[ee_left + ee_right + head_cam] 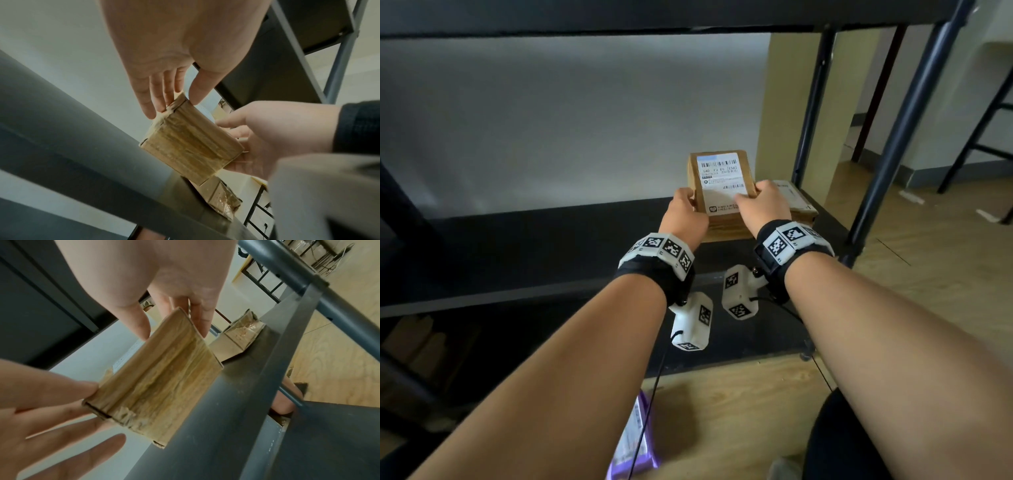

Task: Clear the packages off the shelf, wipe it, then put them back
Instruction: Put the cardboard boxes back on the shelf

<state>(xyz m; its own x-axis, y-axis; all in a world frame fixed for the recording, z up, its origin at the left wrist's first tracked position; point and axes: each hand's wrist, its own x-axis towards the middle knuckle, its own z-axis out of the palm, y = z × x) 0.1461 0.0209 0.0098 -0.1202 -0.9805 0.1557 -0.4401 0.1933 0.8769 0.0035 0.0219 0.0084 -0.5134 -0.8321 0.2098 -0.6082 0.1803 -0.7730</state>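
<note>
The left hand (168, 48) fills the top of the view, palm toward the camera, its straight fingers (158, 95) and thumb touching the upper corner of a tape-wrapped cardboard package (189, 144). The package is tilted, its lower corner just above or on the dark shelf (102, 170); which one cannot be told. The right hand (273, 138) comes in from the right and cups the package's other side, a dark wristband behind it. A second taped package (222, 199) lies on the shelf just below the first. Dark shelf boards and grey metal posts (341, 53) rise at upper right.
</note>
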